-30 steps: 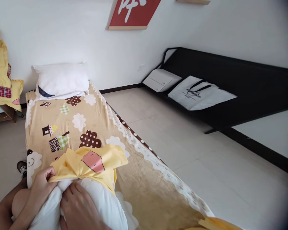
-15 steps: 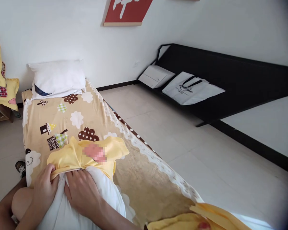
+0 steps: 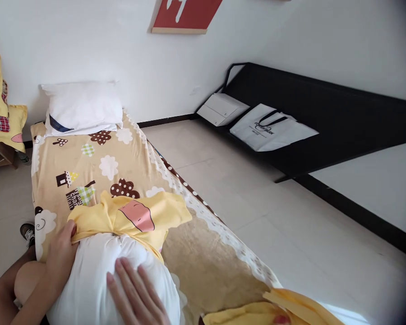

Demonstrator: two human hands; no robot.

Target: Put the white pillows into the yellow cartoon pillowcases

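Note:
A white pillow [image 3: 91,271] lies in front of me, its far end inside the mouth of a yellow pillowcase [image 3: 101,219] with a pink patch. My left hand [image 3: 61,253] grips the left edge of the pillowcase opening, fingers closed on the cloth. Over the pillow's white surface is my right hand [image 3: 137,293], its fingers outstretched and holding nothing. Both pillow and case rest on a beige patterned bed sheet [image 3: 189,253]. The pillow's near end runs out of the picture.
Another white pillow [image 3: 84,108] sits at the bed's head. Yellow cushions [image 3: 15,124] are stacked at left. More yellow cloth [image 3: 243,313] lies at bottom right. A black folding cot [image 3: 325,117] holds a white box [image 3: 222,109] and a white bag [image 3: 270,128]. A shoe [image 3: 27,232] shows at left.
My right hand has come out of the pillowcase opening and moved back toward me over the pillow, fingers now spread. My left hand keeps its grip on the case edge.

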